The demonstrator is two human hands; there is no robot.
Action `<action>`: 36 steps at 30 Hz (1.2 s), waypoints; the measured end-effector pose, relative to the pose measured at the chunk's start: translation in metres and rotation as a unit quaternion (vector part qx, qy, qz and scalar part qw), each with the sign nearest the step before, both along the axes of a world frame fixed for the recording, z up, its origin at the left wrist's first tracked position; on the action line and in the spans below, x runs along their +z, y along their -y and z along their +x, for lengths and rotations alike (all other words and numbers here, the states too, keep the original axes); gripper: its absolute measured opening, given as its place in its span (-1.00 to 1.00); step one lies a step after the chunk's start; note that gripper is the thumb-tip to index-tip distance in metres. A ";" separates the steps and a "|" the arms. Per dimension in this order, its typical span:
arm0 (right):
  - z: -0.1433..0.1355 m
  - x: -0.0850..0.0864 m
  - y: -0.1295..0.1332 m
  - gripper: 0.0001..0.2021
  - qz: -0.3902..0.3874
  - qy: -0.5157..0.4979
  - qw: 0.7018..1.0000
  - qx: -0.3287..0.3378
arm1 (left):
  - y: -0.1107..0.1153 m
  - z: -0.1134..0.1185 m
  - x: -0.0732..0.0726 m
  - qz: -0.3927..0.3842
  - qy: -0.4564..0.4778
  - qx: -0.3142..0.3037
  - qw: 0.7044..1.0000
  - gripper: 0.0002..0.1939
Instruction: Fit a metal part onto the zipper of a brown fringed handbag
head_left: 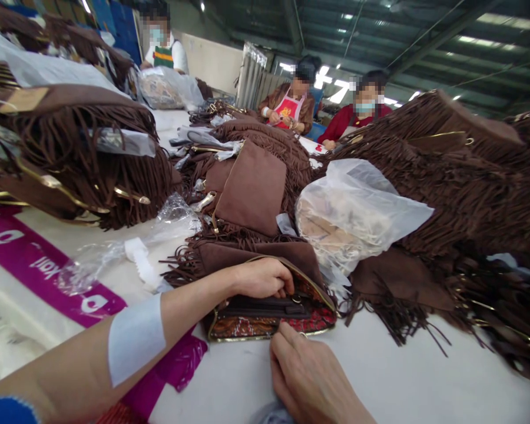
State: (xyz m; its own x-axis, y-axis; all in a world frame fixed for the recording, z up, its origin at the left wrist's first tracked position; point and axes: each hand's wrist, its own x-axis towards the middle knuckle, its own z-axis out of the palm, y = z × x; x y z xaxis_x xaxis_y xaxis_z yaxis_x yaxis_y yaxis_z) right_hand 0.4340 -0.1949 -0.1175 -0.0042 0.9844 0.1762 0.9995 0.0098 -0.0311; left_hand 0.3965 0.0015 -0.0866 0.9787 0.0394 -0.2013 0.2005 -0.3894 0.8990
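On my remote feed, the left hand (265, 278), fingers mostly curled, dips its fingertips into an unzipped brown fringed handbag (247, 325) on the table before me; whether they grip anything, I cannot tell. The right hand (309, 365), fingers bent, touches the near zipper edge (242, 339), its hold hidden. The left forearm (194, 309) slants in from lower left. Bare white tabletop (388, 365) opens to the right; a filled plastic bag (362, 200) sits just beyond.

White lights (322, 78) glare beneath a dim roof (371, 35).
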 end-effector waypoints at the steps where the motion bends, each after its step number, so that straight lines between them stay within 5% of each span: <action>1: 0.003 0.002 0.001 -0.81 0.007 -0.032 0.999 0.002 | 0.000 -0.001 0.002 0.010 0.003 -0.004 1.000 -0.58; 5: 0.023 0.010 0.010 -0.84 0.046 -0.163 0.984 -0.046 | 0.000 -0.006 0.010 0.082 0.049 -0.019 0.995 -0.65; 14: 0.056 -0.002 0.018 -0.85 0.101 -0.111 0.969 -0.195 | 0.031 -0.002 0.009 0.322 0.094 0.019 0.942 -0.83; 25: 0.045 0.006 0.009 -0.83 0.080 -0.063 0.961 -0.257 | 0.020 0.001 0.009 0.279 0.129 0.012 0.952 -0.75; 36: 0.035 0.030 -0.010 -0.81 -0.050 -0.022 0.940 -0.336 | 0.021 0.000 0.003 0.287 0.130 0.024 0.949 -0.77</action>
State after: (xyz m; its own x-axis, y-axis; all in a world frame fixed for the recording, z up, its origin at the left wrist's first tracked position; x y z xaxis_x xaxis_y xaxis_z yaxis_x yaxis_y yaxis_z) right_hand 0.4692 -0.1848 -0.0873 0.6305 0.7732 0.0685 0.7761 -0.6293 -0.0398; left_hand 0.3968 -0.0198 -0.0837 0.9867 0.1155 0.1142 0.0316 -0.8263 0.5623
